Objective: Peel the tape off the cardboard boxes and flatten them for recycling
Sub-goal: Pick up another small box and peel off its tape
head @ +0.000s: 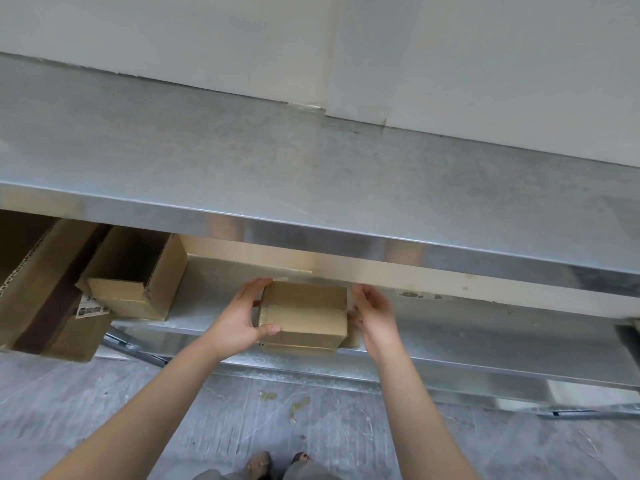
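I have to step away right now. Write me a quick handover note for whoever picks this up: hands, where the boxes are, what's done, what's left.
Left hand grips the left end of the small closed box on the lower shelf under the steel table.
Right hand is at the box's right end; contact is blurred.
Clear tape shows at the left end of this box; it is not yet flattened.
Open box lies on its side to the left; large box with dark tape sits beyond it.
Done: no flattened box in view.
Left: peel tape and flatten all three.
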`<state>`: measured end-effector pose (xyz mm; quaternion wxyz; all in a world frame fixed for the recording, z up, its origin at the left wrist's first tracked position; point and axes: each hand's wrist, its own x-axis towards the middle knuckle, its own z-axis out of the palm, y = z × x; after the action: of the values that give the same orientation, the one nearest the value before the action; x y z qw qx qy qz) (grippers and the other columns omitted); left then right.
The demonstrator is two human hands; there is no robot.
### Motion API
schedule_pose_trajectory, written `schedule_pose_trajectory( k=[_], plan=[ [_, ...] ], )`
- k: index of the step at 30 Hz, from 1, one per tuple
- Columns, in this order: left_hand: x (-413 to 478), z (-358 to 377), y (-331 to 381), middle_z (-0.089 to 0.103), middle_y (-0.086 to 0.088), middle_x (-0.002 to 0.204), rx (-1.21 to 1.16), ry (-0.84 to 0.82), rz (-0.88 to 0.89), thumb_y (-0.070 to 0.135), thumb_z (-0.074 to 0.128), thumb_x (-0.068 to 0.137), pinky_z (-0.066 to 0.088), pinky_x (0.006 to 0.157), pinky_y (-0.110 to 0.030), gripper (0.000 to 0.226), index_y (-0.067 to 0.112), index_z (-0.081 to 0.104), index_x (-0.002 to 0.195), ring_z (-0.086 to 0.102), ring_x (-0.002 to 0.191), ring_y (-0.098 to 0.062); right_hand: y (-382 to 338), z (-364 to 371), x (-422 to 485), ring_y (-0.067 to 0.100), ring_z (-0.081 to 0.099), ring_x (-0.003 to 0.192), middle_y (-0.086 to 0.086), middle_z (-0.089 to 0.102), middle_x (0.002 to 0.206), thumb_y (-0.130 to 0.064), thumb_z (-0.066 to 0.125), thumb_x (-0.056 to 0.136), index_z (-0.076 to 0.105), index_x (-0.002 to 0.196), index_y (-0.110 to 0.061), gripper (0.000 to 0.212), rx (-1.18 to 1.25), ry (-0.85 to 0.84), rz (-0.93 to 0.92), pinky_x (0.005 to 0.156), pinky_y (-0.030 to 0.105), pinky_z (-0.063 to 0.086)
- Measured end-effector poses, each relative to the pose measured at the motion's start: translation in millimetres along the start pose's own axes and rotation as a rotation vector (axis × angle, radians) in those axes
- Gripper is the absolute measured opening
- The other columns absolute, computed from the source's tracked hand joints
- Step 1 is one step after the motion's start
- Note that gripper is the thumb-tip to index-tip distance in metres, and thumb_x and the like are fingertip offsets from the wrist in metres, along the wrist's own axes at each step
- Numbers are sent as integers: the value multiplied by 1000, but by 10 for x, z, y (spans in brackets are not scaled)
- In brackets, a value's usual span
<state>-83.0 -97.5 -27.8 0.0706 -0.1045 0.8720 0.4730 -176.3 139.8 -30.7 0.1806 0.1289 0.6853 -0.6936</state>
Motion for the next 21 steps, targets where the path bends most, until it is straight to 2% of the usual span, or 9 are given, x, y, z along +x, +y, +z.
schedule_pose_trajectory(
  k=[3,5,7,10,12,13,15,19,21],
  plan=[
    [-17,-3,-9,31,11,144,5,3,3,27,79,78,29,102,-22,82,33,30,143,37,121,-5,171,-132,-60,16,60,76,-11,63,75,-38,71,82,68,87,-26,13,-207,-56,-56,74,34,50],
    [-18,-2,-1,31,10,144,10,4,2,28,79,78,29,102,-23,81,33,30,143,36,121,-5,197,-172,-124,16,60,81,-5,63,86,-37,69,87,68,99,-25,17,-178,-132,-20,73,26,50],
    [-18,-2,7,30,9,145,13,-3,3,28,79,79,29,104,-24,81,34,30,143,35,122,-5,170,-182,-169,16,63,90,0,64,94,-35,58,96,67,105,-18,21,-69,-138,29,76,26,53],
    [-17,-2,2,29,7,147,20,-4,-1,29,79,78,29,106,-26,82,33,29,144,35,126,-8,116,-187,-177,23,66,91,4,69,93,-12,60,95,70,100,-18,13,-112,-82,-44,81,34,58],
    [-17,0,-3,30,7,147,17,-4,-6,28,79,78,30,107,-27,82,34,29,144,37,128,-11,109,-200,-172,22,66,80,7,68,93,0,64,89,67,100,-18,22,-144,-100,-63,71,31,58],
    [-17,2,-11,30,7,147,16,-3,-9,28,79,78,30,108,-27,82,33,29,144,37,130,-12,106,-202,-177,19,64,74,9,67,94,2,63,89,65,101,-18,23,-118,-118,-51,64,26,54],
    [-15,1,-21,30,6,148,23,-2,-13,29,79,78,31,109,-29,83,33,29,144,37,132,-15,106,-206,-199,16,64,72,10,66,97,0,65,90,62,105,-17,23,-78,-135,-46,62,22,52],
    [-15,6,-26,30,7,147,22,-1,-19,29,79,78,32,109,-30,82,34,29,143,39,131,-16,143,-195,-240,19,69,93,10,66,107,-9,72,86,57,118,-28,40,-43,-101,-43,76,30,59],
    [-15,4,-16,30,7,147,22,-5,-22,29,79,79,33,109,-30,82,33,29,144,39,130,-16,145,-179,-236,17,68,98,7,65,109,-11,74,86,53,130,-35,54,-54,-100,-42,77,30,59]
  ],
)
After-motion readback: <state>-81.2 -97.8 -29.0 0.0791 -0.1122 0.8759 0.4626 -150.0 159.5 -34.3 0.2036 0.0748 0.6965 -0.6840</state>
